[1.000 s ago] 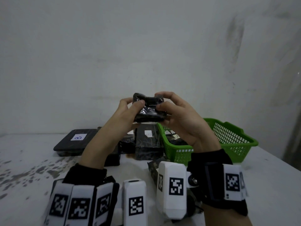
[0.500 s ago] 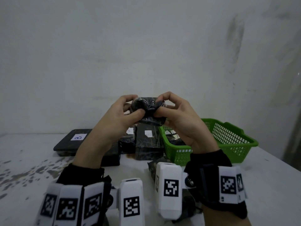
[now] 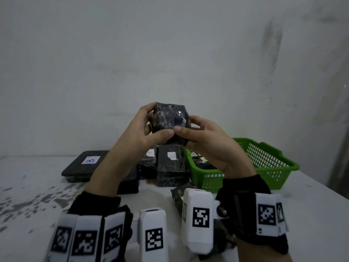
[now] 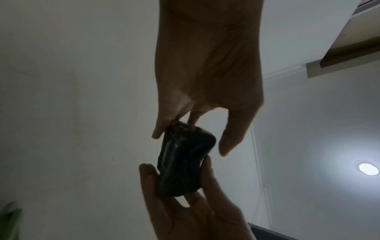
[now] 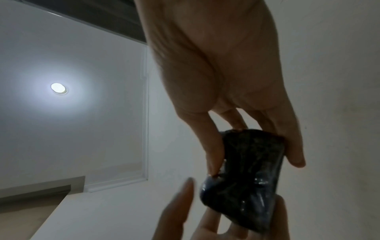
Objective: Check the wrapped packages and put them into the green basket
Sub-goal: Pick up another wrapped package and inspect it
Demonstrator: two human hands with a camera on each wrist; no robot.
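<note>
Left hand: the left hand was raised in front of the chest, thumb on the near lower edge and fingers curled over the top left corner of the package, pinching it.
Right hand: the right hand gripped the same package from the right, thumb on the near lower edge, tip to tip with the left thumb, fingers wrapped round the far side.
Package: a small dark, shiny-wrapped block, held clear above the table between both hands, its broad face turned toward the person; in the left wrist view its long axis ran from one hand to the other.
Basket: the green basket stood on the table below and to the right of the package, beyond the right wrist, with some dark packs already in it.
Deciding relation: the basket lay on the right hand's side, so, as a judgement, the right hand was the nearer one to carry the package down and rightward.
Stack: other dark packs, some with white labels, stood just left of the basket, farther back.
</note>
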